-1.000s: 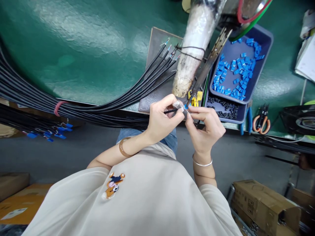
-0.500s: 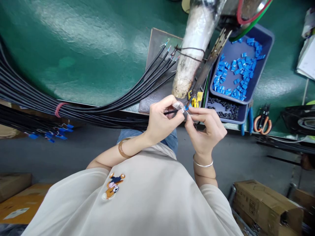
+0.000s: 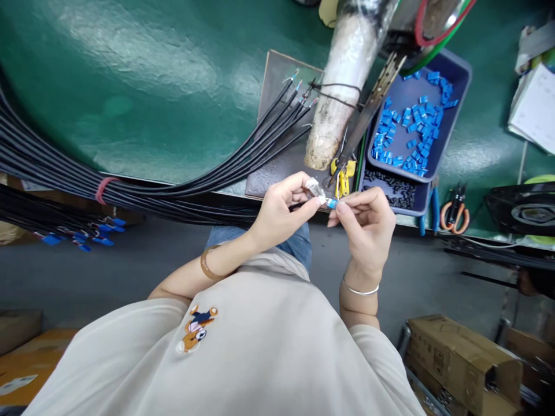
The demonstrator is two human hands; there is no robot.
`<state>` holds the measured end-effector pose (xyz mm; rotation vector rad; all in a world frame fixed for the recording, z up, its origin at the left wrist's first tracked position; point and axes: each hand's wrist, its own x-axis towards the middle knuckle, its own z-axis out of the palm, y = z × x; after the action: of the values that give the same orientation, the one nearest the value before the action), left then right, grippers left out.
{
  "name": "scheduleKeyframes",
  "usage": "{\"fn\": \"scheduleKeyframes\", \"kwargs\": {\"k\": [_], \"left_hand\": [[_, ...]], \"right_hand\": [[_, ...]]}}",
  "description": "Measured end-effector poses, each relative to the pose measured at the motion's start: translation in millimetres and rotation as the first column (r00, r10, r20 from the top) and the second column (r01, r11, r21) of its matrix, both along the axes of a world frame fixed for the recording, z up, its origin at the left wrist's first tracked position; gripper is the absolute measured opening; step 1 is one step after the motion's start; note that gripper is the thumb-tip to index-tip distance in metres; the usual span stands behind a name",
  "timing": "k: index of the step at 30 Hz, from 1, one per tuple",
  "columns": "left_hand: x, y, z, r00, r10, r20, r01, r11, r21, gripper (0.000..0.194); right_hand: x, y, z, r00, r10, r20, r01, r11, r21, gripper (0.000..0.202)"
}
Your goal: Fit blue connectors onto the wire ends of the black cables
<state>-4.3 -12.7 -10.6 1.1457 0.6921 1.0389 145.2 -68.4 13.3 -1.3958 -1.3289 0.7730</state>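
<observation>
Centrally, the left grip (image 3: 284, 205) is closed, thumb against forefinger, on the end of a black cable (image 3: 295, 205), most of which the fingers hide; white wrapping (image 3: 314, 186) covers the forefinger's tip. The right grip (image 3: 366, 222) pinches a small blue connector (image 3: 332, 203) between thumb and forefinger, so that the connector lies between the two hands, just in front of the left thumb; whether the wires are seated in it is too small to tell. Immediately beyond the fingers is a yellow tool (image 3: 344, 178), beside the lower end of a white wrapped post (image 3: 329, 110) bound with dark wire. Left of the post, stripped cable ends (image 3: 281, 115) fan out over a grey board (image 3: 260, 180). To the right, an upper tray (image 3: 455, 110) holds many loose blue connectors (image 3: 422, 124) and overlaps a lower tray (image 3: 422, 202) of small black parts (image 3: 392, 188). Next come blue-handled pliers (image 3: 435, 208) and orange-handled cutters (image 3: 455, 209), near the edge of the green surface (image 3: 151, 75). At far left, a thick bundle of black cables (image 3: 52, 153) is tied by a pink band (image 3: 104, 189); below it hang cable ends fitted with blue connectors. Cardboard boxes (image 3: 459, 352) stand at lower right.
</observation>
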Motion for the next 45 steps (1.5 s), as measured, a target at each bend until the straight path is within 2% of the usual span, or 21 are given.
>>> {"fn": "scheduleKeyframes", "kwargs": {"k": [2,4,7,10,12,14,17,21,24,27,29,31,33,36,39,42,45], "left_hand": [[-3.1,4.1,1.5,0.993,-0.086,0.084,0.093,0.991,-0.092,0.013],[-5.9,7.3,3.3,0.982,-0.146,0.117,0.162,0.976,-0.145,0.012],[-8.5,8.7,4.6,0.981,-0.168,0.1,0.183,0.967,-0.174,0.011],[-7.9,6.7,4.0,0.984,-0.154,0.088,0.169,0.966,-0.195,0.013],[-6.6,4.9,3.2,0.987,-0.133,0.092,0.149,0.968,-0.203,0.015],[-5.3,3.6,2.7,0.989,-0.113,0.09,0.129,0.971,-0.2,0.016],[-4.1,3.2,2.1,0.993,-0.091,0.074,0.104,0.975,-0.198,0.017],[-3.3,5.0,1.5,0.995,-0.076,0.064,0.088,0.972,-0.219,0.017],[-3.2,6.0,2.4,0.995,-0.072,0.063,0.085,0.97,-0.229,0.017],[-3.7,6.1,4.2,0.995,-0.07,0.066,0.084,0.97,-0.229,0.019],[-4.1,6.0,5.1,0.996,-0.059,0.063,0.072,0.973,-0.218,0.019],[-4.2,5.9,5.2,0.997,-0.052,0.052,0.061,0.978,-0.2,0.017],[-3.7,5.5,4.3,0.998,-0.042,0.041,0.049,0.983,-0.176,0.016],[-2.2,4.8,2.6,0.999,-0.019,0.03,0.022,0.993,-0.119,0.016],[-0.2,4.4,2.3,1.0,0.026,-0.009,-0.026,0.999,-0.034,0.013],[2.4,4.7,4.0,0.996,0.072,-0.051,-0.071,0.997,0.013,0.014],[5.3,4.8,6.2,0.992,0.1,-0.084,-0.098,0.995,0.023,0.015]], "right_hand": [[1.7,-0.5,-1.5,0.991,0.072,-0.112,-0.073,0.997,-0.004,0.012],[1.7,-1.7,-1.4,0.992,0.058,-0.108,-0.059,0.998,-0.002,0.011],[-1.5,-6.2,3.8,0.992,-0.109,0.059,0.109,0.994,0.004,0.005],[-5.7,-12.5,11.9,0.921,-0.26,0.29,0.246,0.966,0.084,0.008],[-7.8,-15.9,15.2,0.861,-0.26,0.437,0.226,0.966,0.128,0.013],[-8.7,-18.0,15.2,0.816,-0.207,0.541,0.158,0.978,0.136,0.016],[-8.4,-18.9,10.6,0.772,-0.153,0.617,0.073,0.986,0.152,0.019],[-6.4,-17.6,4.7,0.72,-0.142,0.679,0.014,0.982,0.19,0.022],[-5.3,-16.5,4.4,0.705,-0.151,0.693,0.002,0.978,0.211,0.019],[-5.5,-17.4,4.4,0.729,-0.182,0.66,0.035,0.973,0.229,0.014],[-6.4,-19.1,2.9,0.76,-0.261,0.595,0.131,0.958,0.253,0.016],[-7.6,-20.9,0.4,0.781,-0.381,0.495,0.258,0.918,0.3,0.017],[-9.2,-21.3,-1.4,0.789,-0.441,0.428,0.313,0.888,0.337,0.014],[-12.4,-18.4,-1.8,0.786,-0.365,0.499,0.218,0.919,0.329,0.01],[-16.3,-13.2,-2.3,0.745,-0.31,0.591,0.125,0.935,0.333,0.01],[-19.0,-9.2,-5.2,0.723,-0.327,0.608,0.12,0.927,0.356,0.008],[-19.5,-6.8,-8.8,0.739,-0.331,0.586,0.132,0.925,0.356,0.006]]}}
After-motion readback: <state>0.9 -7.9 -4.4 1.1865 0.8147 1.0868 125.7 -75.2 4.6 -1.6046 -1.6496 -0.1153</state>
